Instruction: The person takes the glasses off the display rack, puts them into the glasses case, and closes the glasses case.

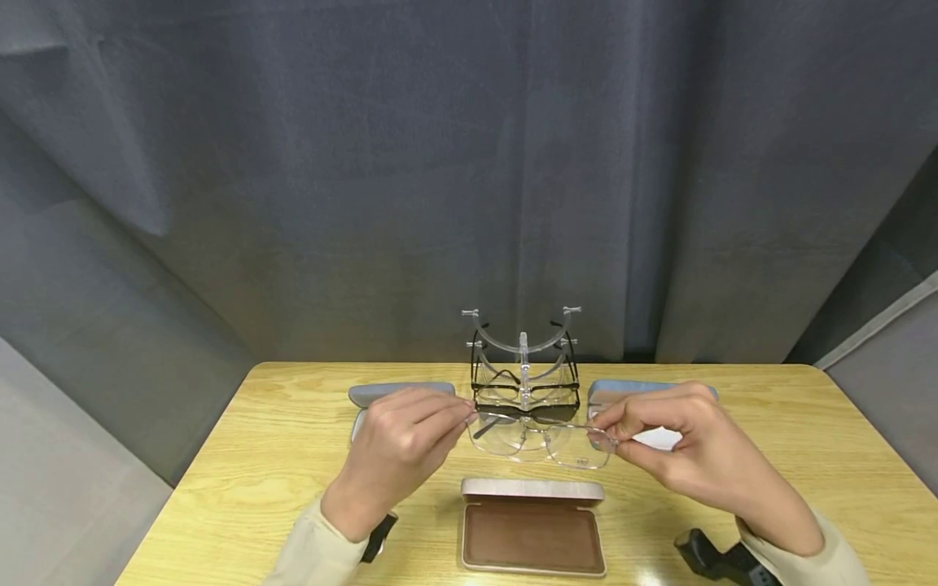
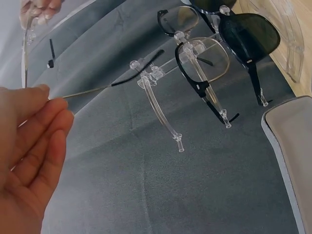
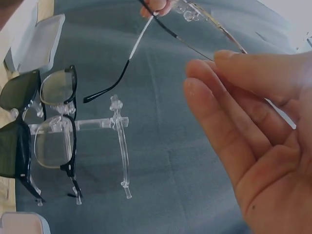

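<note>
Just below the middle of the head view, both hands hold a pair of clear-lensed, thin metal-framed glasses [image 1: 538,439] in the air above the light wooden table [image 1: 256,456]. The left hand [image 1: 399,452] pinches one end of the frame between thumb and fingertips. The right hand [image 1: 685,452] pinches the other end the same way, so the lenses stay untouched and the frame hangs level between them. In the left wrist view one thin temple arm [image 2: 112,85] runs out from the fingertips [image 2: 58,105].

Directly below the glasses, at the bottom centre, lies an open beige glasses case with a brown lining [image 1: 532,533], lid back, its hollow facing up. Behind, at the table's far edge, a clear acrylic display stand [image 1: 523,358] carries black-framed pairs stacked on its pegs. Grey-blue cases lie to either side: one on the left [image 1: 399,394], one on the right [image 1: 630,391].
</note>
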The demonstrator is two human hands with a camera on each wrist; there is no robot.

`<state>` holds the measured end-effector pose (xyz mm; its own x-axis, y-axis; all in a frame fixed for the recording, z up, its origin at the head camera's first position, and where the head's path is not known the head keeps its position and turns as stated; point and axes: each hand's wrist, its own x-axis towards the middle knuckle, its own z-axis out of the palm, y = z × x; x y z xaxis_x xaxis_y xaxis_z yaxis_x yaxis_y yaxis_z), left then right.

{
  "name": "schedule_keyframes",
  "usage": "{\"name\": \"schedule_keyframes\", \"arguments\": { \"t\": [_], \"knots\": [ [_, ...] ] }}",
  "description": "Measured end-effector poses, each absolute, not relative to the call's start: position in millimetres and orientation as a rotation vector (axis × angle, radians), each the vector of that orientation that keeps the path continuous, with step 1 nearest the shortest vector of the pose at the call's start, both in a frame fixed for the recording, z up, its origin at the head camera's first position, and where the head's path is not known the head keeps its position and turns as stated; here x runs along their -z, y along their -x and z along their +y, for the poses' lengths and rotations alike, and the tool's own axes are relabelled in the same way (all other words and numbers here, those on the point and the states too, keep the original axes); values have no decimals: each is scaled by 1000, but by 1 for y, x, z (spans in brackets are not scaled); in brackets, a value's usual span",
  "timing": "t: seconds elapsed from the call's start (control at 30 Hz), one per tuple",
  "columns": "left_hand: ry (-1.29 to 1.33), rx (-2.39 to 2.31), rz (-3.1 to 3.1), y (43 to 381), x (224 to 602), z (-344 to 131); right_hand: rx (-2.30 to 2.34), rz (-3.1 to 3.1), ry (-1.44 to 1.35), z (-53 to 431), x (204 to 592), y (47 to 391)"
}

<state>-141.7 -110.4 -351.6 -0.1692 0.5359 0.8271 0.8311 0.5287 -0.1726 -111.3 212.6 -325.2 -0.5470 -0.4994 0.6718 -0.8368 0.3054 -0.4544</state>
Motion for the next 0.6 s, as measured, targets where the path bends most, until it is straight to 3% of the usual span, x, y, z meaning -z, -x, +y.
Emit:
{"name": "schedule_keyframes", "arguments": {
  "t": [0.6],
  "knots": [
    [1195,724,-1868,146,355,-110,-947,-2147,-1130,215,329,117]
  ]
}}
